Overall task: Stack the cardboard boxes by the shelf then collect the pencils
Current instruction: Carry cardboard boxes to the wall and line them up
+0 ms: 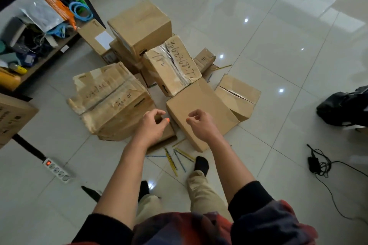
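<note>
Glossy white floor tiles [278,65] were seen throughout, with ceiling lights reflected in them. Cardboard boxes [139,26] were scattered in a loose heap on the floor, just beside a dark metal shelf [49,53] at the left. One box sat on top of another at the back of the heap; a taped box with handwritten numbers [175,65] was tilted against the others. A large crumpled box [111,97] lay at the left front, a plain box [199,111] at the right front, and a smaller one [237,95] beyond it. The shelf was cluttered with bags, cables and blue rings. Pencils [175,157] were strewn on the floor near the person's socked foot [202,165], close to the front boxes; another pencil [225,67] lay behind the heap.

Both hands were held out above the front boxes. The left hand [152,125] was loosely curled, fingers half closed, nothing gripped. The right hand [201,123] was likewise curled and empty, over the plain box; contact with it could not be told. A power strip [57,169] was noted at lower left, a black bag [344,107] and a charger cable [318,165] at the right.
</note>
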The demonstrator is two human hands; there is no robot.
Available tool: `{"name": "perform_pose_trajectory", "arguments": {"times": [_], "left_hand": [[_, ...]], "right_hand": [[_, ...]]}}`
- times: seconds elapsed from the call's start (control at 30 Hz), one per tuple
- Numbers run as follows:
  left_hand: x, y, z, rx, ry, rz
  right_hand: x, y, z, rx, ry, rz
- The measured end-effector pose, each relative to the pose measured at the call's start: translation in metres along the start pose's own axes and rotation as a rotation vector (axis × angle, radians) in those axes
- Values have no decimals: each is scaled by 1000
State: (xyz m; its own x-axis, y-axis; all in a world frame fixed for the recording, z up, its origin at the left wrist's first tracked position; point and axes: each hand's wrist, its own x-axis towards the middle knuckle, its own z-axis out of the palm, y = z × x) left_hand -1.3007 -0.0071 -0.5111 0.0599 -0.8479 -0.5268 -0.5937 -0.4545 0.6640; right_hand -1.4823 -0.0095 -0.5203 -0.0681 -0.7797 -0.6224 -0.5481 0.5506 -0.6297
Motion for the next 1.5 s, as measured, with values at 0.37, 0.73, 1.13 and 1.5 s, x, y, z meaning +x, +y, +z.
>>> {"name": "perform_pose_trajectory", "arguments": {"times": [0.37, 0.73, 1.13, 1.5], "left_hand": [[88, 19, 111, 140, -112, -54], [183, -47, 231, 304, -389, -183], [285, -94, 281, 504, -183, -334], [264, -115, 291, 435, -257, -381]], "right_hand": [[106, 75, -34, -99, -75, 39], [220, 171, -13, -229, -167, 118], [328, 240, -3, -537, 58, 141], [330, 279, -7, -542, 11, 271]]}}
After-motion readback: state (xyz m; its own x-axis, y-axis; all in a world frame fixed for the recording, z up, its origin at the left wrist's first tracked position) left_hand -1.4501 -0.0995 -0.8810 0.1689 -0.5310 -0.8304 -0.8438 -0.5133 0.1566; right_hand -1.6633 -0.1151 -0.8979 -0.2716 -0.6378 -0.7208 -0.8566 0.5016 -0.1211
